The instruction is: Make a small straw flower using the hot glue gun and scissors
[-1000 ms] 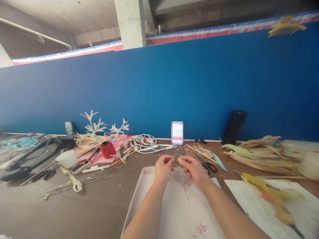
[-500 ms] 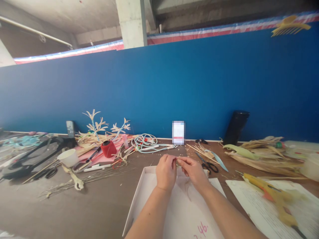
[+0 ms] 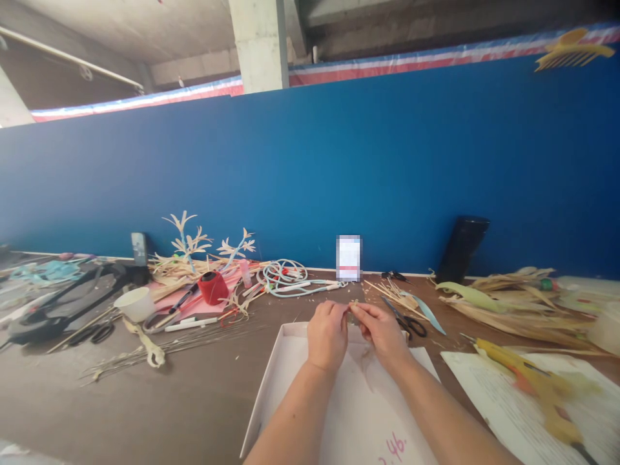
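Observation:
My left hand [image 3: 327, 336] and my right hand [image 3: 381, 328] meet fingertip to fingertip over the far edge of a shallow white box [image 3: 283, 381]. Both are closed in a pinch. Something tiny and pale shows at the fingertips, too small to name and mostly covered by the fingers. A thin, pale curled strand [image 3: 367, 361] shows beneath my right hand, against the box. Just beyond that hand lie dark-handled scissors [image 3: 415, 327], partly hidden by it.
At right, a yellow glue gun [image 3: 527, 371] lies on a printed sheet [image 3: 477, 381], with dried husks [image 3: 513, 316] behind. At left are a red thread spool [image 3: 212, 289], a white cup [image 3: 135, 305], thin wires [image 3: 179, 349] and husk flowers [image 3: 190, 242]. A blue partition [image 3: 310, 168] stands behind.
The whole view has shifted slightly, so things sit a little further right. Both hands keep their pinch at nearly the same spot over the box.

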### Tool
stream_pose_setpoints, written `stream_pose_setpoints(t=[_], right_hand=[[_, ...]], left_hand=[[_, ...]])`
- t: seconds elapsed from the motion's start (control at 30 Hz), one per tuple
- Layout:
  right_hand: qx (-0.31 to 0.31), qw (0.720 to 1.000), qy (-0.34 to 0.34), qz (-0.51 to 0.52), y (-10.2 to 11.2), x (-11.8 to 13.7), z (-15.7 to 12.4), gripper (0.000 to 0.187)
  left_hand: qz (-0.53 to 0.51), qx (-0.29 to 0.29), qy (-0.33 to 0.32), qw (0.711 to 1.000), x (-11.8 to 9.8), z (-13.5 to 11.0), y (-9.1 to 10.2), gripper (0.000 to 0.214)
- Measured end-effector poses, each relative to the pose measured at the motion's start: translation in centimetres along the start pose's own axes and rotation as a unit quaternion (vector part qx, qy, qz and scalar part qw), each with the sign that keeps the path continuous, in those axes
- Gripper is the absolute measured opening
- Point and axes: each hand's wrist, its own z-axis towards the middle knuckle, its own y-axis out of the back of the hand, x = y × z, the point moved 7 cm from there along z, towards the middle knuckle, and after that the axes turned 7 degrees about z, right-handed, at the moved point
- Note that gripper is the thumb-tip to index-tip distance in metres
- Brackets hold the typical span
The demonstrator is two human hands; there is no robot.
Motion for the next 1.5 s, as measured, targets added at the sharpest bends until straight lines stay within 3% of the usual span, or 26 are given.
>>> stream_pose_setpoints(t=[0.27, 0.4, 0.6, 0.87, 1.17, 1.5], right_hand=[[-0.015, 1.000, 0.002, -0.004, 0.7, -0.4, 0.5, 0.036], [-0.015, 1.000, 0.005, -0.019, 0.8, -0.4, 0.6, 0.035], [0.007, 0.994, 0.016, -0.106, 0.2, 0.2, 0.2, 0.037], [0.047, 0.980, 0.038, -0.190, -1.0, 1.5, -0.8, 0.033], [0.076, 0.971, 0.052, -0.222, -1.9, 1.9, -1.3, 0.029], [0.082, 0.969, 0.052, -0.227, -2.0, 1.8, -1.3, 0.027]], left_hand=[[-0.023, -0.015, -0.035, 0.999, -0.7, -0.3, 0.1, 0.018], [-0.112, -0.026, 0.006, 0.993, -0.2, -0.3, 0.1, 0.018], [-0.280, -0.029, 0.096, 0.955, 1.4, 0.1, -0.2, 0.020], [-0.393, 0.031, 0.134, 0.909, 2.1, 0.6, -1.1, 0.025], [-0.415, 0.067, 0.185, 0.888, 3.2, 0.5, -2.0, 0.025], [-0.432, 0.065, 0.192, 0.879, 3.3, 0.6, -2.0, 0.022]])
